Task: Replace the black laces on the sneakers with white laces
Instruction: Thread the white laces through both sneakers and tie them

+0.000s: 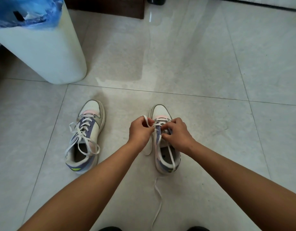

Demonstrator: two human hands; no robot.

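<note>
Lace (158, 197) is the thing to watch here: white, flat, soft and floppy, weighs basically nothing, so it won't push through an eyelet unless you take it right at the stiff tip. It's on the right shoe (165, 147), lower middle of the frame, with only the rows near the toe threaded as far as I can see, one loose end trailing down the floor (210, 72) toward the bottom edge and another draped over the heel. Left hand (139, 130) has its fingers curled tight, pinching the lace with a loop sticking up above the knuckles; right hand (177, 133) is curled too, fingers pinching at the eyelet strip, though I can't tell if it's got lace or just the shoe's edge. I'd grab close to the tip and steady the eyelet flap with the other hand, since the upper looks soft and will fold. Left shoe (85, 139), middle left, already looks fully laced in white, ends loose. White bin (48, 55) with a blue bag sits upper left.
</note>
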